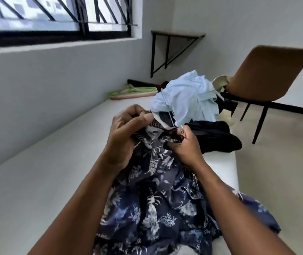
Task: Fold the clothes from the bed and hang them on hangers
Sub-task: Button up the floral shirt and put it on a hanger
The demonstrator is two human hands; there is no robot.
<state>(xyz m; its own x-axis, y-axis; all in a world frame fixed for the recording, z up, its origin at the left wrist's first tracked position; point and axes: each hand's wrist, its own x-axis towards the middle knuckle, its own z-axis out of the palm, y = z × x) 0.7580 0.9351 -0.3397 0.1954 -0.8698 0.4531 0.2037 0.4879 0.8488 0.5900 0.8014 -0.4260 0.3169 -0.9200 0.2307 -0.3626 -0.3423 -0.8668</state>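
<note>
A navy shirt with a white floral print [154,205] hangs bunched between my forearms over the white bed [36,181]. My left hand [126,133] grips its upper edge, thumb on a dark patterned band. My right hand [185,144] pinches the same edge a little to the right, where a thin wire-like piece shows beside the fingers. Further along the bed lie a crumpled light blue shirt [185,96] and a black garment [215,135]. A stack of green and pink hangers [132,92] rests at the bed's far end by the wall.
A brown chair [268,74] with black legs stands right of the bed, a pale item on its seat. A wall-mounted shelf [176,34] on black brackets is in the far corner. A barred window [58,17] fills the left wall. Beige floor lies to the right.
</note>
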